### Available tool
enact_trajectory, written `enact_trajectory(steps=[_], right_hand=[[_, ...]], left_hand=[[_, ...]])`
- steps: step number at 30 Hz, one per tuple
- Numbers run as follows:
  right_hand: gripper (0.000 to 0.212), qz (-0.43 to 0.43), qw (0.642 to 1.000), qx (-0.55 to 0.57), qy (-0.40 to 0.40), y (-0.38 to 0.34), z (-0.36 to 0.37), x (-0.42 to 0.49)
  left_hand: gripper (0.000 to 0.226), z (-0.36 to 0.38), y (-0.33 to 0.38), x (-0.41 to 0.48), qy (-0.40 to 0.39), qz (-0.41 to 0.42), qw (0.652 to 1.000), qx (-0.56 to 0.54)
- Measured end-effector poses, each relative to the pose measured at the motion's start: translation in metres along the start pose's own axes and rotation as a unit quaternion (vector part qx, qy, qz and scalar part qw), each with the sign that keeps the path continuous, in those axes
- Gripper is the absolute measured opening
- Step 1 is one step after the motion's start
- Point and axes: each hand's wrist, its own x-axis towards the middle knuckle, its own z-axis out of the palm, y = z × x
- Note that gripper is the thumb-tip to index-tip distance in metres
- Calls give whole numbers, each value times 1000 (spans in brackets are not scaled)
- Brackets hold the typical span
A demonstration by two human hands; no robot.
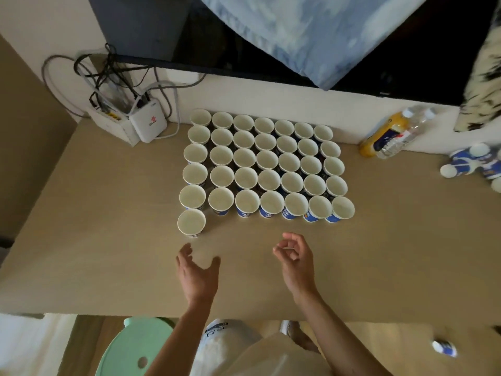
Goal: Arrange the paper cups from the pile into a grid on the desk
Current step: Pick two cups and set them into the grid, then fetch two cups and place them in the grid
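Looking straight down on the grid of paper cups [267,161]: five full rows of seven, all upright, white mouths up, packed rim to rim in the middle of the tabletop [108,240], nearer the far edge than the near one. Blue print showing on the sides of the nearest row.

And there, alone in a sixth row at the grid's near left corner, a single cup [191,222], upright, just beside the cup behind it.

Just short of that cup, toward the near edge, the left hand [196,275]. Grip wide, fingers and thumb spread, holding nothing, not touching the cup.

To its right, the right hand [295,256], over the tabletop in front of the grid. Grip narrow, fingers loosely curled, thumb and forefinger close together, nothing in it.

Out at the right edge, the pile of cups [471,164], blue and white, lying on their sides, blurred.

Along the far edge, right of the grid, two bottles [379,137] against the wall, one orange, one clear. At the far left corner, a white router [147,122] under a tangle of cables [108,77].

Below the near edge, a green stool [132,346]. Down on the floor to the right, what looks like a stray cup [444,348], blue and white.
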Motion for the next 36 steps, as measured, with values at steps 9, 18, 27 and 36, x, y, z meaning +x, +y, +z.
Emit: enact_trajectory(steps=[9, 18, 27, 36], right_hand=[[36, 23, 990, 77, 115, -2, -72, -3], [38, -22, 960, 185, 210, -10, -204, -16], [39, -68, 921, 280, 262, 1, -365, -43], [37, -83, 910, 300, 274, 5, -451, -42]], left_hand=[[60, 54, 92, -71, -191, 107, 976, -22], [51, 130, 150, -177, -233, 166, 957, -47], [41, 203, 183, -314, -253, 226, 936, -91], [47, 253, 216, -388, -285, 257, 916, -120]])
